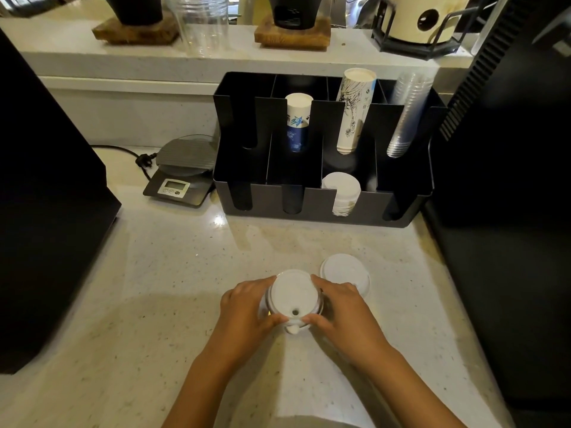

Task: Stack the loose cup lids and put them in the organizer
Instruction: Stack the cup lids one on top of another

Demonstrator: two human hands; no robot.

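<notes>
A stack of white cup lids (293, 296) stands on the pale counter, near the front. My left hand (247, 307) grips its left side and my right hand (338, 310) grips its right side, thumbs at the near rim. One loose white lid (344, 271) lies flat on the counter just right of the stack, behind my right hand. The black organizer (321, 202) stands at the back, with a pile of white lids (341, 193) in a front slot.
The organizer's rear slots hold a blue-patterned cup stack (297, 122), a tall white paper cup stack (355, 109) and clear plastic cups (408, 112). A digital scale (182, 171) sits left of it. Dark machines flank the counter on the left (46, 211) and right (509, 211).
</notes>
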